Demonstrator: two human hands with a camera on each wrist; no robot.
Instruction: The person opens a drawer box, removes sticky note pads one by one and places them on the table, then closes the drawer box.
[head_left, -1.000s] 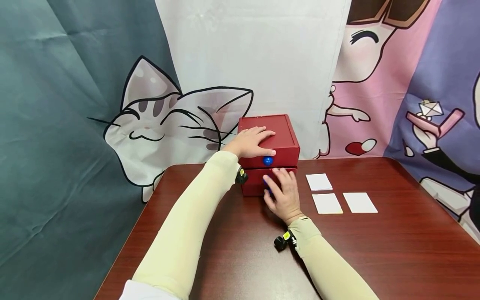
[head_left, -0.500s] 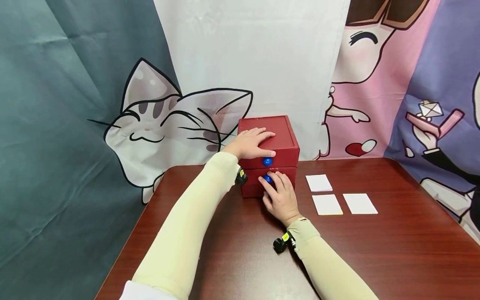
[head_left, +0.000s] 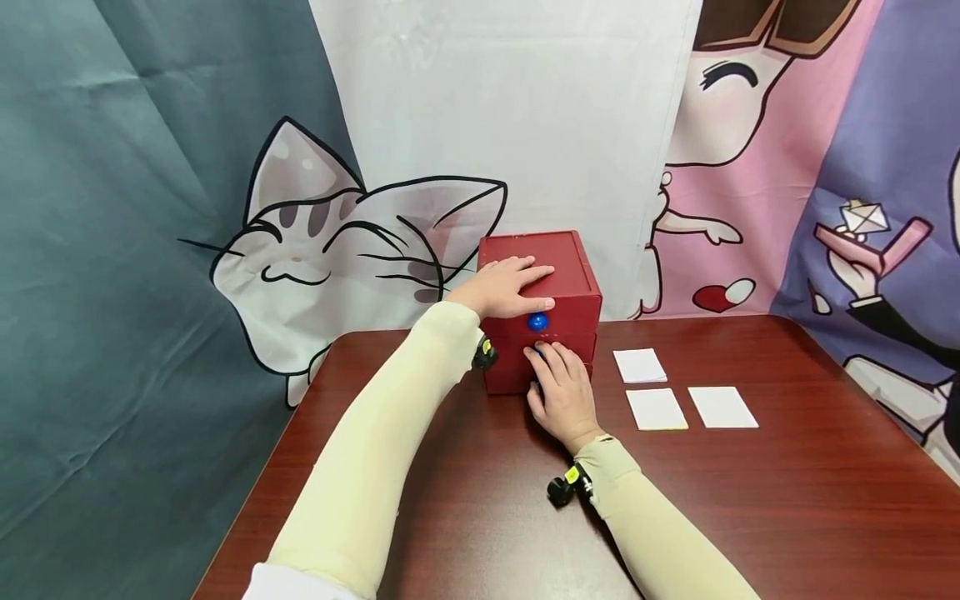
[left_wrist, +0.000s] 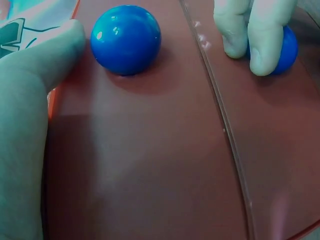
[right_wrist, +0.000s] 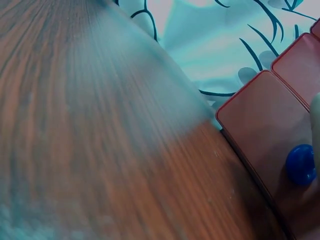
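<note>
A small red chest with two stacked drawers [head_left: 547,254] stands at the back of the table. My left hand [head_left: 499,288] lies flat on its top, fingers spread; the thumb reaches along the front edge, above the upper blue knob [head_left: 537,322]. Lower down, my right hand [head_left: 564,398] grips the lower drawer's knob, mostly covered in the head view. From the left wrist, two right-hand fingers [left_wrist: 265,42] bend over this lower blue knob [left_wrist: 288,52]; the thumb is hidden. The right wrist view has the knob [right_wrist: 301,165] at its right edge, beside a finger.
Several white square cards lie to the right of the chest: a back one [head_left: 639,366], a front one [head_left: 657,409] and a right one [head_left: 723,407]. Behind the brown table [head_left: 480,517] hangs a printed cloth [head_left: 525,108] with cartoon figures.
My right hand's fingers have come onto the lower knob and bent over it, hiding most of it. The dark gap below the upper drawer has narrowed. My left hand stays in place.
</note>
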